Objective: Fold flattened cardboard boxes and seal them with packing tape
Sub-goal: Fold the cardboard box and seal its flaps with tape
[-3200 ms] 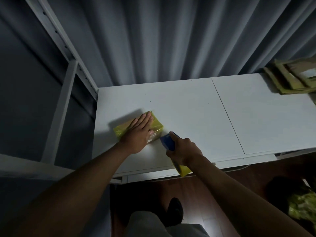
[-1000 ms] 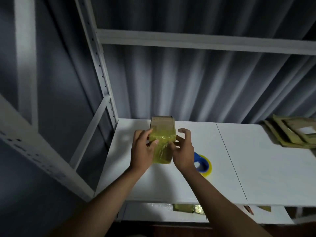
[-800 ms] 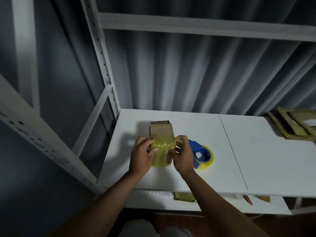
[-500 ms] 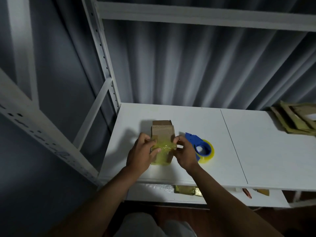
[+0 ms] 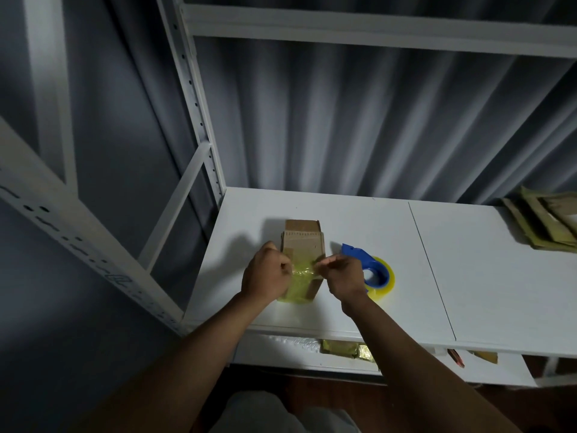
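A small cardboard box (image 5: pixel 302 242) stands on the white shelf (image 5: pixel 359 220), its near part wrapped in yellow packing tape (image 5: pixel 299 285). My left hand (image 5: pixel 265 275) grips the box's left side with curled fingers. On the right side, my right hand (image 5: pixel 343 275) pinches the tape on the box between thumb and fingertips. A blue tape dispenser (image 5: pixel 370 267) with a yellow roll lies on the shelf just right of my right hand, partly hidden by it.
A stack of flattened cardboard boxes (image 5: pixel 546 223) lies at the shelf's far right. White rack uprights (image 5: pixel 199 120) and a crossbeam (image 5: pixel 374 29) frame the shelf. Taped boxes (image 5: pixel 343 350) sit on the lower shelf. A grey curtain hangs behind.
The dispenser was set down right of the box. Both hands lifted the box, then lowered it onto the shelf, and their fingers have curled tighter over the taped near part.
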